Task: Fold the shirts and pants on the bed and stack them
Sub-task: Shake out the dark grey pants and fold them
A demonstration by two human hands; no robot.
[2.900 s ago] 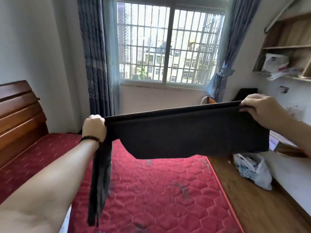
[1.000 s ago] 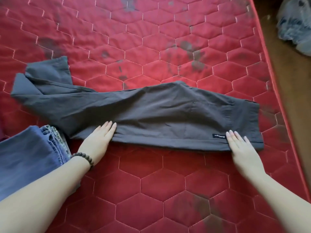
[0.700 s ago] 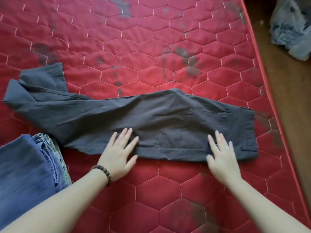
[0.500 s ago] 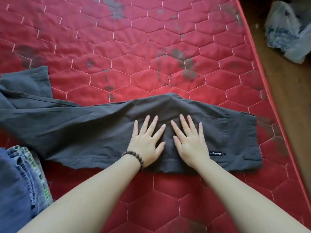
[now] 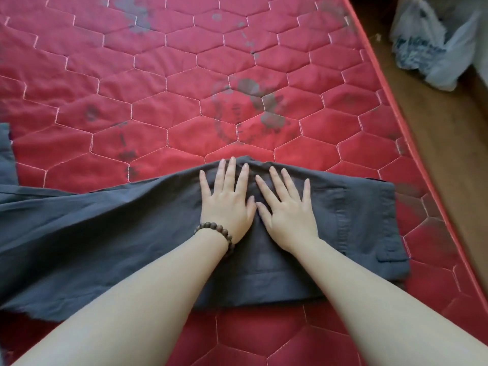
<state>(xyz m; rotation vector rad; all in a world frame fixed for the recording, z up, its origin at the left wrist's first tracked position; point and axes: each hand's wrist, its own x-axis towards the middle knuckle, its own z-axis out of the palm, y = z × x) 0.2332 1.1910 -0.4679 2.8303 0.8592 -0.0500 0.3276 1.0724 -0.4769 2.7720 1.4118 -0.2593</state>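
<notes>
At the far left, the legs of the dark grey pants [image 5: 111, 233] ran off the edge of the view, one loose end turned up along the left border. The pants lay lengthwise across the red quilted mattress [image 5: 184, 83] of the bed, doubled over so the two legs sat one on the other, with the waistband and a flapped pocket toward the right. Their near hem was ragged at the lower left.

The left hand [image 5: 227, 204] lay flat, palm down, on the pants near the crotch seam, its fingers [image 5: 231, 173] spread wide and holding nothing; a dark beaded bracelet [image 5: 217, 233] circled that wrist. Just beside it, thumbs almost touching, the right hand [image 5: 286, 207] pressed flat on the same cloth, its fingers [image 5: 287, 183] likewise splayed and grasping nothing.

Dark stains marked the mattress beyond the hands. To the right, past the mattress's piped edge, ran a wooden floor [image 5: 443, 165], and a crumpled plastic bag [image 5: 433, 43] sat on it in the upper right corner.
</notes>
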